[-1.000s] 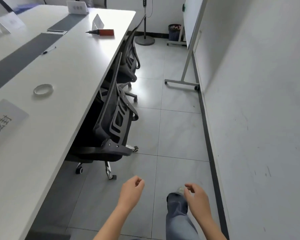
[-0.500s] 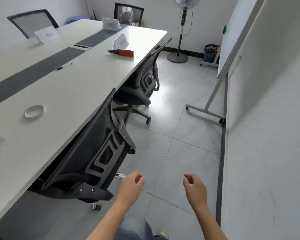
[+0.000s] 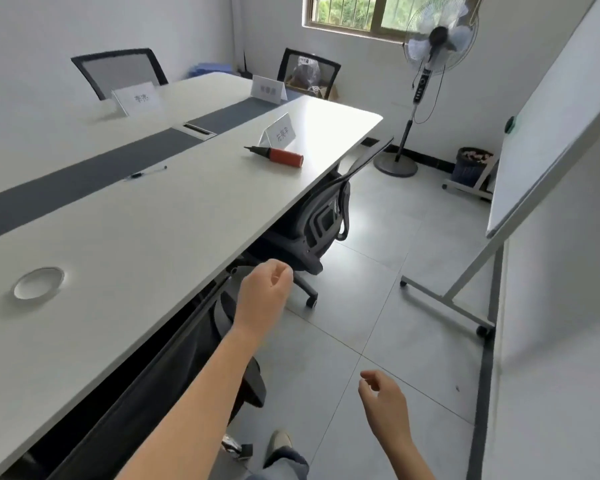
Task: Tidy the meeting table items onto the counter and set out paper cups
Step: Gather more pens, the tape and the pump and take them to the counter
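Beside the long bench
Left hand centre, right hand lower right: both loosely curled, holding nothing.

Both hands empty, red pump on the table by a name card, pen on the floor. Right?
No: in the head view the pen lies on the table, at the dark centre strip. Left hand and right hand hold nothing; the red pump lies by a name card.

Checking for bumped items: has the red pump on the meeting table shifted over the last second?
No. The red hand pump lies beside the same name card, nozzle toward the dark centre strip, as before.
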Action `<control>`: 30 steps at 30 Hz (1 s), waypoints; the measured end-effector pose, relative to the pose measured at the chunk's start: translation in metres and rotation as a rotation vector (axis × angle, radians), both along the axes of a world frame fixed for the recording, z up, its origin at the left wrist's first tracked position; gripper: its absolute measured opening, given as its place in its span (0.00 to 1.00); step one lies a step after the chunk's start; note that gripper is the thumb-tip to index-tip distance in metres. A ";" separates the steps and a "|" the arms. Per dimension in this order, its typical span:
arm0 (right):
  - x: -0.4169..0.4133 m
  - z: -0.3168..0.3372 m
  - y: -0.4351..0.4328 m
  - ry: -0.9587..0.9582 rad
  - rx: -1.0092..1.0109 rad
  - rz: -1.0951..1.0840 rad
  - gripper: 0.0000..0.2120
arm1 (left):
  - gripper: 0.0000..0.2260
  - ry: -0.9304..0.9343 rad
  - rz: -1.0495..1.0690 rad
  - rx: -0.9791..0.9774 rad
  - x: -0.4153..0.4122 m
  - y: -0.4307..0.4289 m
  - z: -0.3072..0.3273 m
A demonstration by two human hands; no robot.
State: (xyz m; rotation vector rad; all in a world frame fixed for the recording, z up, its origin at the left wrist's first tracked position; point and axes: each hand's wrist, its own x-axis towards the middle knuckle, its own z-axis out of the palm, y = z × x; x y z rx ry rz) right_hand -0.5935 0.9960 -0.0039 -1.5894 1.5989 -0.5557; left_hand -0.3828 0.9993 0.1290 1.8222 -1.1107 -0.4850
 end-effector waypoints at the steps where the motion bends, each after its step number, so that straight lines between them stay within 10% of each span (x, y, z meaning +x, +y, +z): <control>1: 0.010 0.002 -0.021 -0.005 -0.003 0.007 0.09 | 0.07 -0.020 0.031 -0.032 0.017 -0.021 0.010; 30: 0.469 0.020 -0.385 0.064 -0.143 1.139 0.10 | 0.31 0.063 0.920 1.008 0.319 -0.170 -0.145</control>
